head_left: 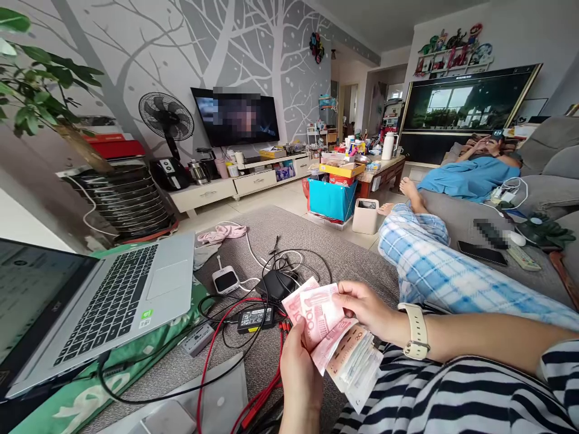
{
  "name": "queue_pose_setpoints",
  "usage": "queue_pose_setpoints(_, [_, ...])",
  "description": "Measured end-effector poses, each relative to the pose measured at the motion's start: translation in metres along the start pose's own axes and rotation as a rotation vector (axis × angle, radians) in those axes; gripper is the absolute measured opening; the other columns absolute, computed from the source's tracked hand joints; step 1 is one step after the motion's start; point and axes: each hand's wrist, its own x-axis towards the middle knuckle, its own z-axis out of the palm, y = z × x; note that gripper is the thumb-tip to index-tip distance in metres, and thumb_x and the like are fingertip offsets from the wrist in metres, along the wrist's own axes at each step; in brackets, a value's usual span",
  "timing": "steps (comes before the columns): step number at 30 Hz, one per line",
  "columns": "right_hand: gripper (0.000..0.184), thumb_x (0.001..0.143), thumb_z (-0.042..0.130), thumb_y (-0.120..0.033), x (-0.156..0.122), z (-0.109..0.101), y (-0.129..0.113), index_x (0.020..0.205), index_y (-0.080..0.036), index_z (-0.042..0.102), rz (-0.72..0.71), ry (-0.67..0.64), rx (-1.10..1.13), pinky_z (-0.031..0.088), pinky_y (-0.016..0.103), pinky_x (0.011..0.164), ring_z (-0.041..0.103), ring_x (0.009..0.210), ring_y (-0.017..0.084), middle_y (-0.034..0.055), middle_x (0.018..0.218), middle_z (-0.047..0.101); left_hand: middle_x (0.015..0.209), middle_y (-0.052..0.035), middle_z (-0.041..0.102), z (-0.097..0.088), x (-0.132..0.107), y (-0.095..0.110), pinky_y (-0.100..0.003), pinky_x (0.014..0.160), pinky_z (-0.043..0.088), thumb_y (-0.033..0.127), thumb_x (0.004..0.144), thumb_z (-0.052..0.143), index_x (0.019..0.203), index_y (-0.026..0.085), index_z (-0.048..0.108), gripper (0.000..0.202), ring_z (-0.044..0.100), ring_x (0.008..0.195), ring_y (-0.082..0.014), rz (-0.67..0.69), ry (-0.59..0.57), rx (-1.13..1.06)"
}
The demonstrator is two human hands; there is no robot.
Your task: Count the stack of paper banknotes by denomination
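Observation:
A fanned stack of pink banknotes (316, 313) sits between both hands, low in the middle of the head view. My left hand (296, 367) grips the stack from below, thumb across the notes. My right hand (368, 307), with a cream watch on the wrist, pinches the top notes at their right edge. More folded notes (357, 367) hang below the pink ones, over my striped top.
An open silver laptop (113, 295) rests on a green cushion at the left. Tangled black and red cables, chargers and a power brick (256, 316) lie on the grey surface ahead. A person lies on the grey sofa (470, 175) at the right. A phone (482, 253) lies beside my leg.

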Motion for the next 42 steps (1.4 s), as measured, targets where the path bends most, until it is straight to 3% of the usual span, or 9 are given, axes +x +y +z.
queue_pose_setpoints(7, [0.031,0.079,0.061,-0.044,-0.002,-0.001,0.006,0.073,-0.014,0.054,0.044,-0.014,0.088,0.023,0.021,0.045,0.033,0.050,0.006,-0.0055,0.057,0.040,0.080,-0.0102,0.072,-0.004,0.006,-0.002,-0.032,0.073,0.053,0.020,0.071,0.057,0.075,0.011,0.067,0.014,0.068,0.080,-0.0233,0.014,-0.025,0.028])
queue_pose_setpoints(12, [0.034,0.080,0.059,-0.048,-0.005,-0.003,0.002,0.070,-0.016,0.050,0.019,-0.019,0.068,0.021,0.021,0.044,0.032,0.048,0.006,-0.0063,0.055,0.037,0.082,-0.0096,0.071,-0.006,0.008,-0.004,-0.028,0.069,0.051,0.020,0.068,0.058,0.077,0.010,0.068,0.017,0.067,0.075,-0.0197,0.081,-0.016,0.085])
queue_pose_setpoints(19, [0.033,0.079,0.060,-0.048,-0.006,0.000,-0.001,0.072,-0.016,0.050,0.054,0.010,0.110,0.019,0.020,0.042,0.030,0.045,0.006,-0.0074,0.054,0.038,0.072,-0.0067,0.070,-0.006,0.004,-0.002,-0.029,0.067,0.051,0.022,0.067,0.059,0.072,0.011,0.068,0.015,0.065,0.067,-0.0187,0.072,-0.025,0.120])
queue_pose_setpoints(24, [0.033,0.085,0.050,-0.048,-0.005,-0.002,0.000,0.076,-0.017,0.051,0.045,-0.036,0.014,0.028,0.021,0.046,0.040,0.042,0.008,-0.0060,0.047,0.047,0.084,-0.0118,0.072,-0.004,0.005,-0.002,-0.034,0.077,0.052,0.020,0.067,0.064,0.089,0.009,0.067,0.025,0.067,0.085,-0.0244,0.029,-0.065,0.028])
queue_pose_setpoints(31, [0.029,0.080,0.060,-0.044,-0.002,-0.008,0.011,0.088,-0.020,0.048,0.030,0.076,0.037,0.033,0.022,0.053,0.046,0.054,0.010,-0.0057,0.059,0.051,0.079,-0.0103,0.072,0.000,-0.004,0.001,-0.035,0.073,0.053,0.015,0.064,0.068,0.091,0.011,0.065,0.027,0.069,0.078,-0.0246,0.000,-0.105,0.064])
queue_pose_setpoints(36, [0.030,0.079,0.059,-0.045,-0.001,-0.007,0.009,0.071,-0.017,0.052,0.009,0.106,-0.032,0.030,0.023,0.053,0.040,0.058,0.010,-0.0040,0.062,0.046,0.077,-0.0083,0.072,0.005,-0.010,0.001,-0.033,0.071,0.054,0.013,0.062,0.068,0.090,0.013,0.065,0.028,0.069,0.076,-0.0232,0.022,-0.084,0.079])
queue_pose_setpoints(42, [0.030,0.079,0.059,-0.045,-0.002,-0.006,0.006,0.069,-0.017,0.052,-0.003,0.102,-0.045,0.032,0.024,0.057,0.040,0.062,0.011,-0.0026,0.065,0.046,0.083,-0.0127,0.071,-0.002,0.004,-0.002,-0.034,0.071,0.054,0.021,0.068,0.064,0.084,0.009,0.066,0.020,0.068,0.078,-0.0245,0.027,-0.033,0.063])
